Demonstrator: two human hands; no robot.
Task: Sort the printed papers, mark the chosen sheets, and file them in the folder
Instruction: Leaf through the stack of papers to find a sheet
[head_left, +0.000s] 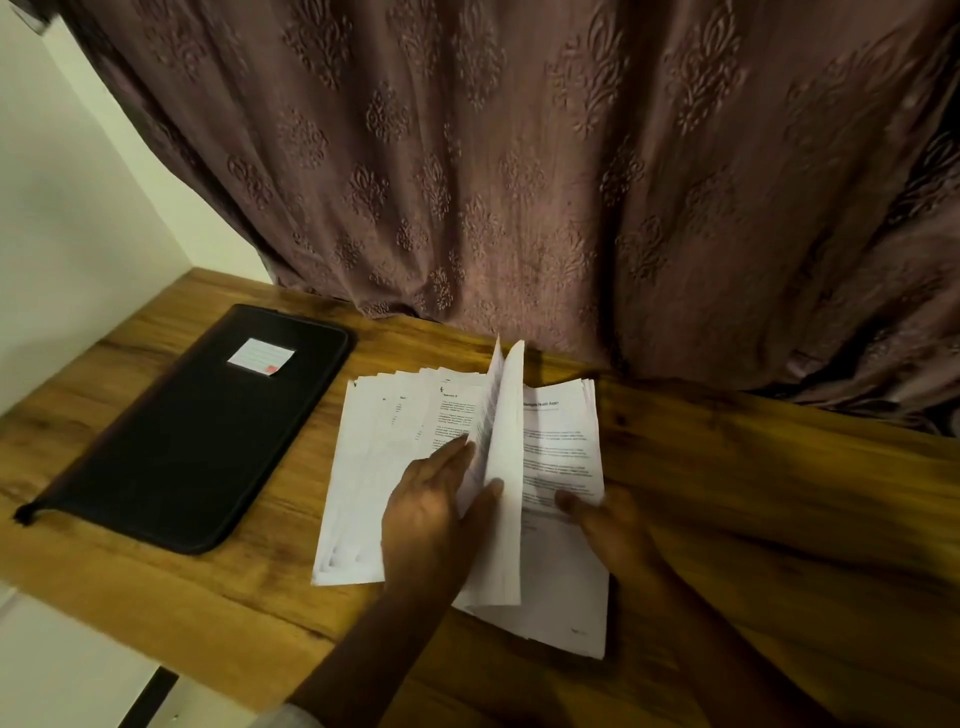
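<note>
Left hand (431, 512) pinches upright sheets (508, 436); right hand (610, 527) grips the stack (563, 452) at its edge, folder (182, 447) well apart.

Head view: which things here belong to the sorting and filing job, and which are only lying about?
For the job: printed papers, partly fanned out; black folder, closed, to their left; left hand holding up some sheets; right hand on the right pile.
Only there: wooden table; patterned curtain; pale wall.
</note>
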